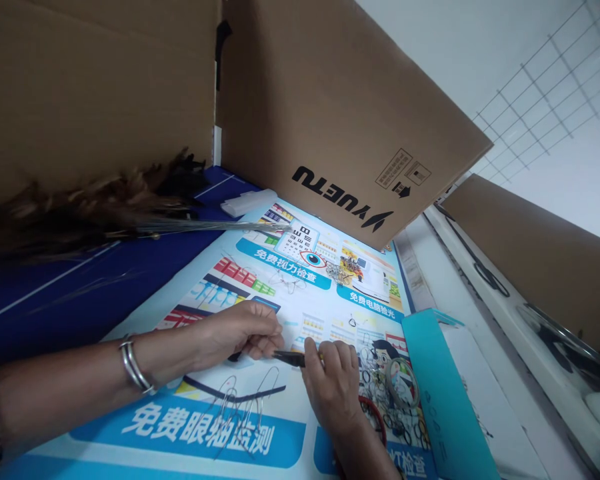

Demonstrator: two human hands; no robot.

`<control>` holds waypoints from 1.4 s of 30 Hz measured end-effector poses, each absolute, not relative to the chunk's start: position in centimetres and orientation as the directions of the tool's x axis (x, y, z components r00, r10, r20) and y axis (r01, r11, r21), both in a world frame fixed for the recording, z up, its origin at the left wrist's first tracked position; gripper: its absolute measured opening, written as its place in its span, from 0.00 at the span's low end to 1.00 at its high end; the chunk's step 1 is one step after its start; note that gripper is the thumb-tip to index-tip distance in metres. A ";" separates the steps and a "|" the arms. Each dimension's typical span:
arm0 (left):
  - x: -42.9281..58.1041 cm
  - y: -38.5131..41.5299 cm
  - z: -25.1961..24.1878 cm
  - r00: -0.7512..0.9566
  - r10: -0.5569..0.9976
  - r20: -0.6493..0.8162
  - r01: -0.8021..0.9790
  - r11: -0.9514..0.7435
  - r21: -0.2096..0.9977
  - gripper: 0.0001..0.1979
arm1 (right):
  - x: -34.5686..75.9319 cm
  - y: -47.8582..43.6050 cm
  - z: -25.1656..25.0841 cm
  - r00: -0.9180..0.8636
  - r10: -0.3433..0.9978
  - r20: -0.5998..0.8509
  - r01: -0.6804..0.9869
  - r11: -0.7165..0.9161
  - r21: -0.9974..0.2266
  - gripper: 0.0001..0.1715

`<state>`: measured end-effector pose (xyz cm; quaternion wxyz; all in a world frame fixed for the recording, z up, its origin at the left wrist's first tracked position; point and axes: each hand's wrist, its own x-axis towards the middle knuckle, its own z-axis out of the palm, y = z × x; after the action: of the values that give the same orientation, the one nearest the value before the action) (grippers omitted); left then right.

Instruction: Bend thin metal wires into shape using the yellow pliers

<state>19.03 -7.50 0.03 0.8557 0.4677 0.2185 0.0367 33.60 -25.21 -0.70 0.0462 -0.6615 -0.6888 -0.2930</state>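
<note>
My right hand (pixel 331 383) is wrapped around a pair of pliers (pixel 289 359), whose dark, narrow jaws point left. At the jaw tips, my left hand (pixel 260 330) pinches thumb and fingers together; what lies between them is too small to make out. Several bent wire pieces (pixel 240 407) lie on the printed sheet (pixel 285 327) below my left hand. Right of my right hand is a pile of small wire loops (pixel 405 423), with a clear roll (pixel 401 382) on it. A red curved piece (pixel 374 412) shows beside my right wrist.
Brown feathers (pixel 80 207) and a bundle of long thin wires (pixel 220 225) lie on the blue surface at left. Cardboard panels (pixel 300 100) stand behind. More small wire pieces (pixel 340 272) lie farther back. A teal box (pixel 450 400) sits at right.
</note>
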 end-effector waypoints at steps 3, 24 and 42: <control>19.0 -7.6 0.2 0.895 0.275 -0.351 0.148 0.560 0.815 0.11 | 33.6 -25.2 -0.8 -0.118 0.884 0.453 0.938 -0.050 0.342 0.16; 19.1 -7.5 0.0 0.887 0.283 -0.366 0.160 0.555 0.816 0.09 | 33.4 -25.1 -0.8 -0.091 0.904 0.418 0.943 -0.056 0.327 0.14; 18.9 -7.3 -0.6 0.925 0.281 -0.254 0.101 0.463 0.881 0.10 | 33.3 -25.0 -0.9 -0.037 0.929 0.368 0.967 -0.060 0.248 0.10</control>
<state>18.93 -7.32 -0.60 0.8348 0.5155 0.1856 0.0539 33.33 -24.98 -0.91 0.0424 -0.6926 -0.6844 -0.2239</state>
